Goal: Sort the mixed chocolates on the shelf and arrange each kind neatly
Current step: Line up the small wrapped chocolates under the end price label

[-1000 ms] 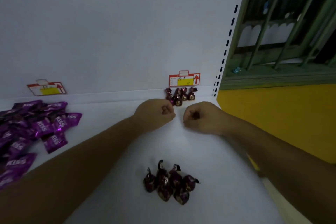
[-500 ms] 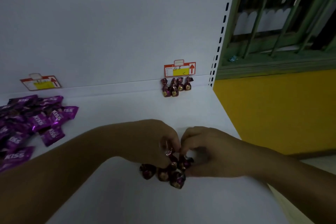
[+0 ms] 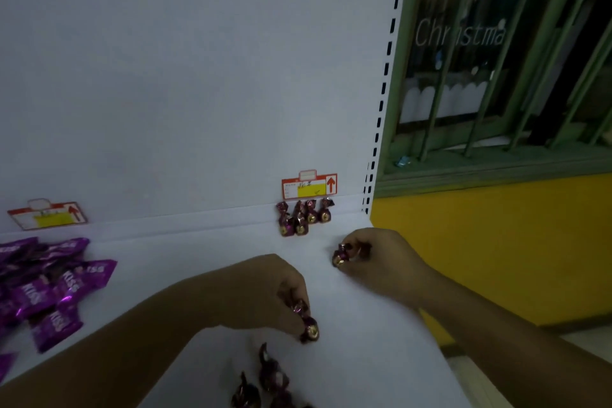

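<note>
A twist-wrapped choc (image 3: 341, 257) is pinched by right hand (image 3: 384, 262), a 2nd choc (image 3: 308, 328) by left hand (image 3: 265, 288); both are best set upright, touching far row (image 3: 303, 217), gold dots fwd.

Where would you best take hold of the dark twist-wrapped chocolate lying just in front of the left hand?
Probably pinch the chocolate by its twisted tail, coming from above: the tail sticks out free, while other chocolates crowd its rounded body.

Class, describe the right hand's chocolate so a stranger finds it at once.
Find the right price tag on the white back panel. Right of the chocolate row beneath it, the right hand pinches one gold-spotted chocolate, the only one held there.
</note>
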